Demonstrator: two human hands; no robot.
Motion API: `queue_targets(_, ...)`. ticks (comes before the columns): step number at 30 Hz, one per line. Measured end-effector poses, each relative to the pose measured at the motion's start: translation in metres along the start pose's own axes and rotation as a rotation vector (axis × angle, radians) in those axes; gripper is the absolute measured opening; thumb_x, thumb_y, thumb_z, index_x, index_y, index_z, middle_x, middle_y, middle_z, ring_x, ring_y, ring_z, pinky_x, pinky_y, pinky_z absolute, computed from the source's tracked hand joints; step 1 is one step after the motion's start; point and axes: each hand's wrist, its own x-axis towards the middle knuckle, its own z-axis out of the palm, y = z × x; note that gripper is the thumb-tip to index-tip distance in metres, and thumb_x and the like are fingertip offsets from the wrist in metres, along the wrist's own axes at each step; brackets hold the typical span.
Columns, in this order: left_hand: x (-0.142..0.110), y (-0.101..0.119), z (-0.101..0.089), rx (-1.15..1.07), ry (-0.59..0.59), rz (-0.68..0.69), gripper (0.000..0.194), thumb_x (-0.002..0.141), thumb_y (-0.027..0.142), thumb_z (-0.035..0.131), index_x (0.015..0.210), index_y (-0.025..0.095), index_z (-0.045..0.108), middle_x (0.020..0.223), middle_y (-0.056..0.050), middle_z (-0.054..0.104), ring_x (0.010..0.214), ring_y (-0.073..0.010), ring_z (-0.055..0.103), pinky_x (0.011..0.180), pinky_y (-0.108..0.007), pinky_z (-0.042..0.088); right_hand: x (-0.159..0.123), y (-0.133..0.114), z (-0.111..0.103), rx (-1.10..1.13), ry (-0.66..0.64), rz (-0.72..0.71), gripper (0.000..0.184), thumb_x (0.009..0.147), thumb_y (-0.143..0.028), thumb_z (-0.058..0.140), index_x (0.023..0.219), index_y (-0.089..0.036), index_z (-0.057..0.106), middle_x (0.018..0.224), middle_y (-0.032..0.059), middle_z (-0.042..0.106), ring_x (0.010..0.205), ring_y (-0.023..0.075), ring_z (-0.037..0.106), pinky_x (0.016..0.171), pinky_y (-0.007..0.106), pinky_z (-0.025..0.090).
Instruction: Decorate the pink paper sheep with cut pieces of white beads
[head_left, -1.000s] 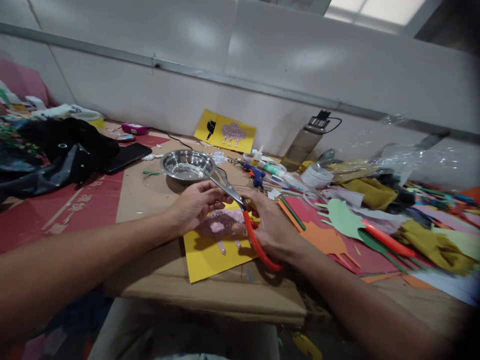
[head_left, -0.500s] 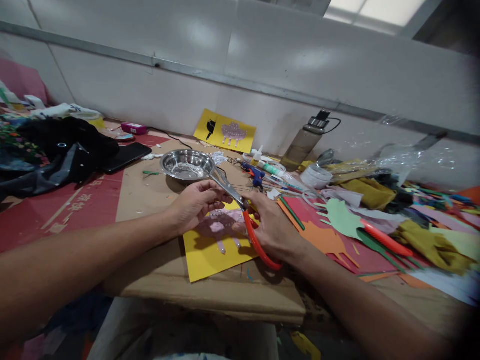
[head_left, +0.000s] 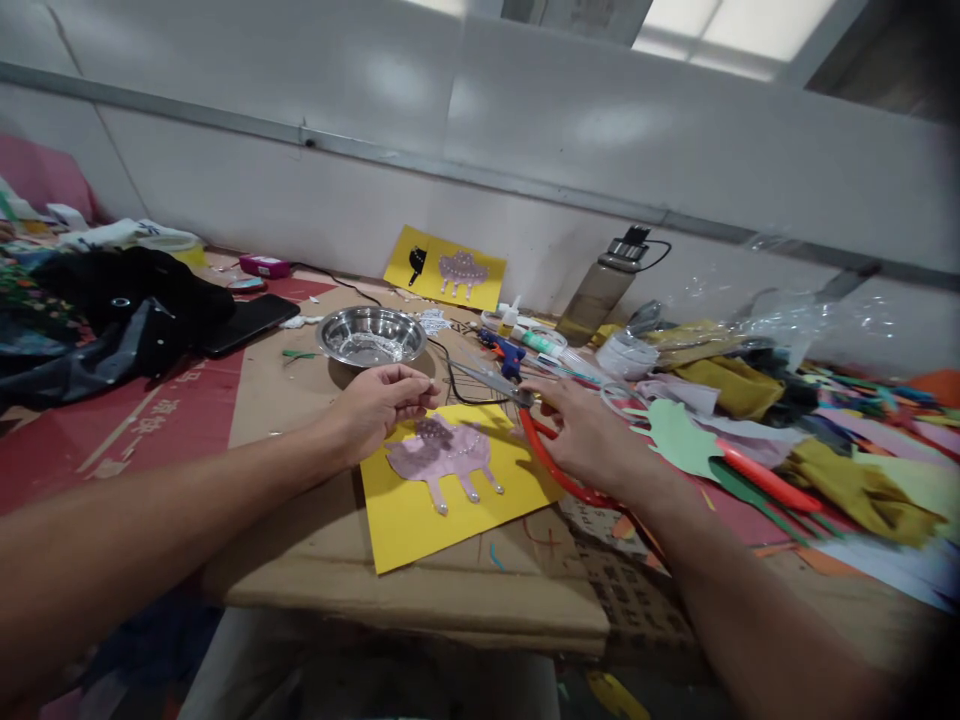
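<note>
My right hand (head_left: 592,430) holds a pair of scissors with red handles (head_left: 540,440); the metal blades point left, above the far edge of a yellow card (head_left: 405,540). A pink cut-out with a rounded body and several legs (head_left: 442,455) lies on that card, dotted with pearl-like beads. My left hand (head_left: 386,400) hovers by the card's far left corner, fingertips pinched together. Whatever they hold, if anything, is too small to make out. Just beyond that hand stands a steel bowl (head_left: 371,338) with small clear pieces inside.
Against the wall leans another yellow card (head_left: 480,290) with black and pink shapes. A blue glue gun (head_left: 506,355) and a water bottle (head_left: 607,285) are behind my right hand. Coloured foam scraps (head_left: 682,435) cover the right side; a phone (head_left: 247,322) and black cloth (head_left: 135,295) lie left.
My right hand has moved right with the scissors, away from my left hand, uncovering the pink cut-out. My left hand stays near the card's far left corner, still pinched.
</note>
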Motion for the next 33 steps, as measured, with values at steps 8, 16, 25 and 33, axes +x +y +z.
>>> queue_targets(8,0.001,-0.002,0.001,0.040,0.014,-0.030,0.009,0.073,0.014,0.068,0.068,0.011,0.061,0.069,-0.006,0.066,0.063,-0.0095,0.060,0.066,-0.024,0.047,0.007,0.044,0.005,-0.096,-0.220,-0.063,0.050,0.076,-0.027,0.058,0.126,-0.021,0.054,0.103,0.0104,0.062,0.093,0.0239,0.058,0.079,0.033,0.045)
queue_targets(16,0.000,-0.001,0.003,0.053,-0.005,-0.048,0.012,0.072,0.015,0.069,0.067,0.011,0.058,0.065,-0.004,0.064,0.058,-0.0078,0.057,0.062,-0.022,0.045,0.000,0.043,-0.002,-0.117,-0.318,-0.054,0.058,0.077,-0.028,0.060,0.134,-0.027,0.049,0.119,0.0116,0.058,0.109,0.0274,0.054,0.089,0.038,0.043)
queue_targets(25,0.001,0.002,0.002,0.064,0.001,-0.015,0.011,0.070,0.017,0.071,0.068,0.011,0.061,0.071,-0.005,0.066,0.065,-0.0098,0.059,0.067,-0.024,0.047,0.022,0.017,0.005,0.026,-0.025,-0.056,0.020,0.089,-0.025,0.050,0.097,-0.018,0.067,0.099,0.0092,0.066,0.090,0.0201,0.059,0.080,0.033,0.045)
queue_targets(33,0.003,0.008,-0.003,0.066,0.033,0.024,0.008,0.070,0.015,0.070,0.067,0.011,0.063,0.074,-0.006,0.067,0.063,-0.0095,0.059,0.069,-0.026,0.047,0.039,-0.004,0.020,-0.142,-0.085,-0.046,0.020,0.089,-0.021,0.048,0.093,-0.016,0.068,0.096,0.0100,0.066,0.090,0.0194,0.059,0.079,0.029,0.043)
